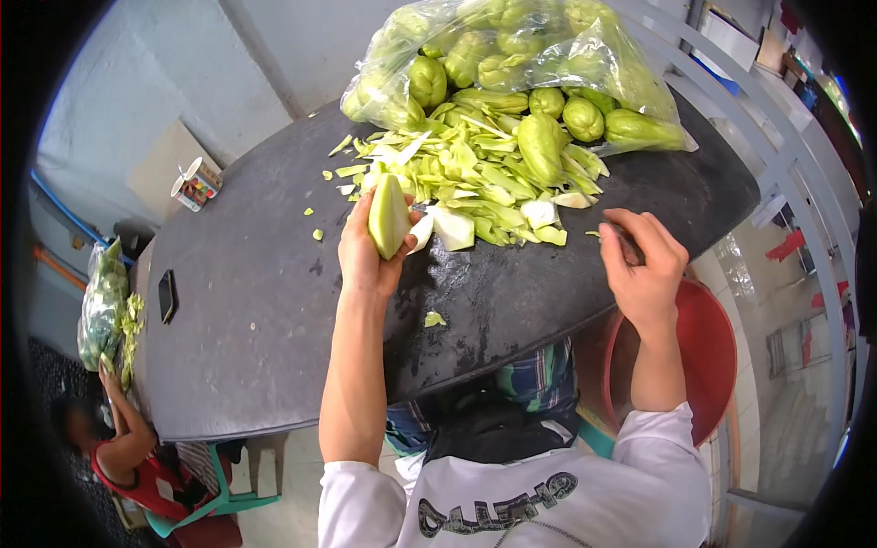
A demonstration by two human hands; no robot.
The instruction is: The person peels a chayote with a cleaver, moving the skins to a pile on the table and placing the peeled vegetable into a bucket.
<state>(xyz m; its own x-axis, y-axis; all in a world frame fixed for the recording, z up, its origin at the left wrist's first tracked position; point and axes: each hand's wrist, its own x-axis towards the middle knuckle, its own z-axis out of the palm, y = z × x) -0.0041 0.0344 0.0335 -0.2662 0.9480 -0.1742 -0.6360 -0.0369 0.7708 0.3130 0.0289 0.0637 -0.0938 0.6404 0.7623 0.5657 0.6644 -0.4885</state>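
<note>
While my left hand (360, 260) at nine o'clock pinches the cut chayote (390, 217), I should steady it; my right hand (652, 267), three o'clock, has curled fingers, contents unclear.

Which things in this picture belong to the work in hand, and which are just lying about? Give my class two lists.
Work in hand:
- green vegetable piece, held in the left hand
- heap of peelings
- clear plastic bag of whole green vegetables

Apparently just lying about:
- two cups
- dark phone near the table's left edge
</note>
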